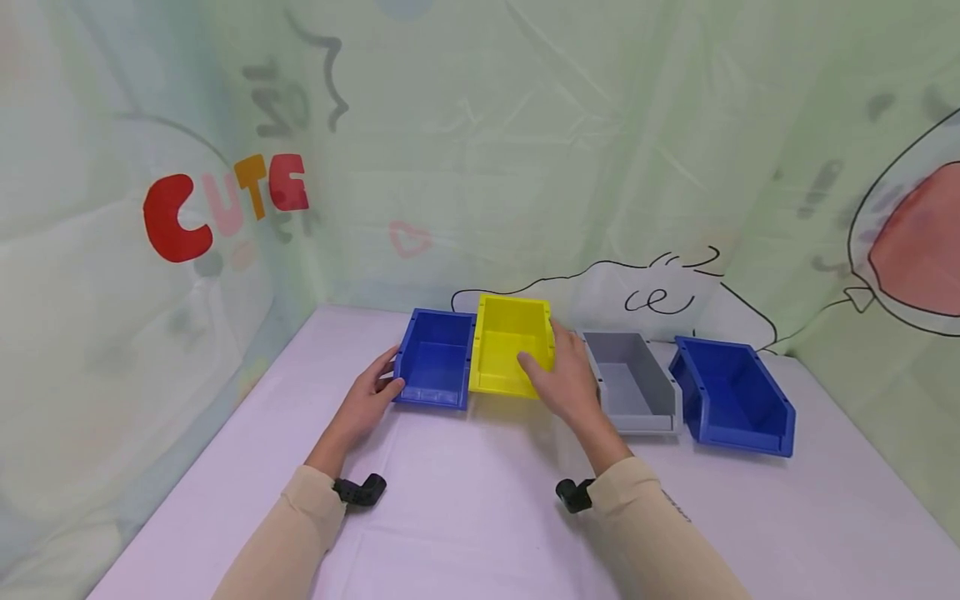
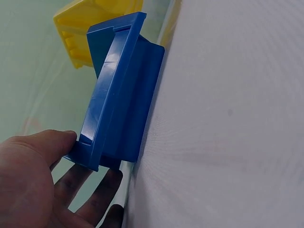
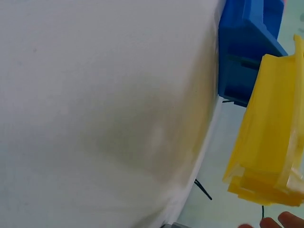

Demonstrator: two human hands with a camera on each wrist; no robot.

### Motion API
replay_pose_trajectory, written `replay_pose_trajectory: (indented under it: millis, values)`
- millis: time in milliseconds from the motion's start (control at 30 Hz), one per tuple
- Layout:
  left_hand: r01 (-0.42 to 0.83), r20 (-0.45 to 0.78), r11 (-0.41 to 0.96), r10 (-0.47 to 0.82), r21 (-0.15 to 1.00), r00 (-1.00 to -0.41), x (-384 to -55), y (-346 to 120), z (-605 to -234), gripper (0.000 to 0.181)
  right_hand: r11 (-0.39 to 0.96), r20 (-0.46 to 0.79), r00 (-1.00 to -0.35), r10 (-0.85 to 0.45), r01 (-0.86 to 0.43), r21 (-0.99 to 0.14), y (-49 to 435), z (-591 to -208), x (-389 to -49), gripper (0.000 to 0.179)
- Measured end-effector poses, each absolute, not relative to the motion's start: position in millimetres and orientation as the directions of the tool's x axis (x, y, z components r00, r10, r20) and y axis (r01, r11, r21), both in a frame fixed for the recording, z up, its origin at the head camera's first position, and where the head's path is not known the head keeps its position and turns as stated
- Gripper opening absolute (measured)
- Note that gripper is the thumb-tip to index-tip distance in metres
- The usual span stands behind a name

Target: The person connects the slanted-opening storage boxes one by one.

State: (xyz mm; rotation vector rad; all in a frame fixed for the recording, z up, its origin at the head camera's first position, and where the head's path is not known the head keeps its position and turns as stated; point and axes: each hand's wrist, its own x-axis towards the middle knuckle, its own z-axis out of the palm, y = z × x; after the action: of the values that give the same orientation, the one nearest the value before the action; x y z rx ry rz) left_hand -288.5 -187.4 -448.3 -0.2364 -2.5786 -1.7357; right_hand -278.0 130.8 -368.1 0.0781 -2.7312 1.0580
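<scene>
My left hand (image 1: 367, 402) is at the left side of a blue plastic bin (image 1: 433, 354), pinching its rim. In the left wrist view the thumb lies on the front corner of the blue bin (image 2: 128, 99), with the fingers under the lip. A yellow bin (image 1: 510, 340) is raised off the table just right of the blue one. My right hand (image 1: 566, 375) grips its right wall, thumb over the inner side and fingers outside. In the right wrist view, the yellow bin (image 3: 270, 128) hangs over its shadow, and only fingertips (image 3: 289, 219) of that hand show.
Right of the hands stand a grey bin (image 1: 626, 375) and another blue bin (image 1: 731, 392), side by side. All are on a white-covered table (image 1: 450, 517). A printed curtain (image 1: 450, 150) hangs behind the table and along its sides.
</scene>
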Motion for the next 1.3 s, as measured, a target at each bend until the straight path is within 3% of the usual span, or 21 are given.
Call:
replay_pose_trajectory:
  millis: [533,867,1100,1300]
  values:
    - [0.158,0.126,0.364,0.112,0.918,-0.986,-291.0,-185.5,-449.8,0.063,0.837,0.417,-0.886,-0.204,-0.379,-0.394,104.2,-354.8,-274.9,0.081]
    - [0.158,0.127,0.374,0.107,0.914,-0.986,-290.2,-185.8,-448.8,0.063,0.788,0.267,-0.893,-0.363,-0.447,-0.424,88.2,-359.0,-281.7,0.078]
    - [0.138,0.109,0.377,0.098,0.916,-0.989,-288.1,-185.2,-448.7,0.062,0.801,0.167,-0.906,-0.388,-0.421,-0.425,80.5,-362.5,-283.6,0.072]
    - [0.137,0.108,0.376,0.097,0.916,-0.989,-287.3,-185.9,-448.2,0.063,0.805,0.163,-0.904,-0.395,-0.426,-0.412,78.2,-363.9,-284.7,0.068]
